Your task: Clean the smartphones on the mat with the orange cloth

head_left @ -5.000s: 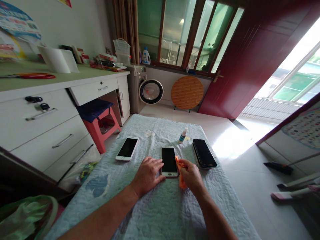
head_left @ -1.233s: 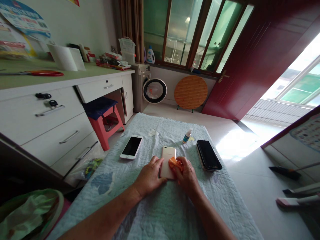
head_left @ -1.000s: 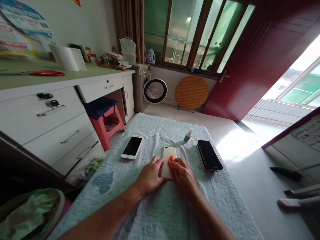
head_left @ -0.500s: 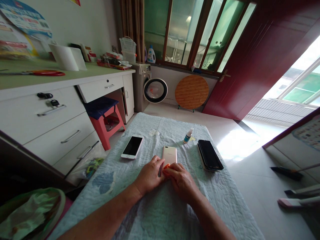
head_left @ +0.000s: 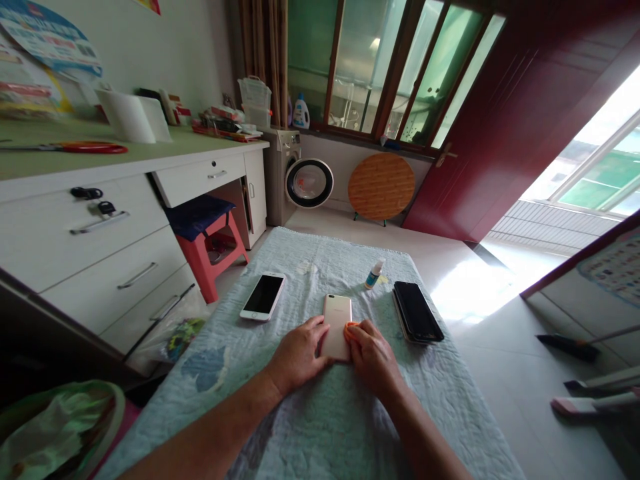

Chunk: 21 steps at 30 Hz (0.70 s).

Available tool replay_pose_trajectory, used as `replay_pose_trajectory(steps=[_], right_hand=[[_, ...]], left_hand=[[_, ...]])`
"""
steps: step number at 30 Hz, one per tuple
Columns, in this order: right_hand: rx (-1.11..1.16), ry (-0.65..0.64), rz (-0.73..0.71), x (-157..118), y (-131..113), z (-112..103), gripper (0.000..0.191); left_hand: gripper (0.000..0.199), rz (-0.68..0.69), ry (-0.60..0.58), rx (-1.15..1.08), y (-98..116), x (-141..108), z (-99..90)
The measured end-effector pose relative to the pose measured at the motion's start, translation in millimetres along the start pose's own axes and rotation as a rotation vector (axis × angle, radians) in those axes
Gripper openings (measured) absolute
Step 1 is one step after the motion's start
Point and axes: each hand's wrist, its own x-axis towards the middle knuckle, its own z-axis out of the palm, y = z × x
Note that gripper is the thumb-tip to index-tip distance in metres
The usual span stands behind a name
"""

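Observation:
A pale gold smartphone (head_left: pixel 336 333) lies back up on the cloth-covered table, its camera end away from me. My left hand (head_left: pixel 300 350) grips its left side, thumb near the lower corner and fingers along the edge. In my right hand (head_left: pixel 371 353) is a small orange cloth (head_left: pixel 351 328), bunched in the fingers and pressed at the phone's right edge. Most of the cloth is hidden by those fingers. To the left rests a white smartphone (head_left: pixel 263 297), dark screen up. Dark phones (head_left: pixel 419 312), apparently stacked, lie to the right. A small spray bottle (head_left: pixel 374 274) stands beyond my right hand.
A light blue quilted cover (head_left: pixel 240 413) spreads over the table. Left are a white desk (head_left: pixel 110 247), a red stool (head_left: pixel 213 260) and a lined bin (head_left: pixel 117 413). Behind stand a washing machine (head_left: pixel 280 177) with its door open and a round wooden tabletop (head_left: pixel 381 187).
My right hand has moved with the orange cloth from the phone's lower middle to its right edge. My left hand has opened a little along the left edge, uncovering more of the phone's back.

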Motion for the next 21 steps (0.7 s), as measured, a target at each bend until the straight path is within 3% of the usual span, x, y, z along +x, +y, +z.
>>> replay_pose_trajectory(steps=[11,15,21], right_hand=[[0.006,-0.101,-0.121,-1.9,-29.4,11.8,0.020],[0.029,-0.145,-0.128,-1.5,-23.5,-0.1,0.022],[0.051,-0.187,-0.090,-8.2,-5.4,-24.0,0.028]], left_hand=[[0.042,0.051,0.039,0.036,-0.4,0.8,2.4],[0.037,0.044,0.002,0.011,0.4,-0.1,-1.7],[0.052,0.031,-0.060,0.003,-5.7,0.9,-7.9]])
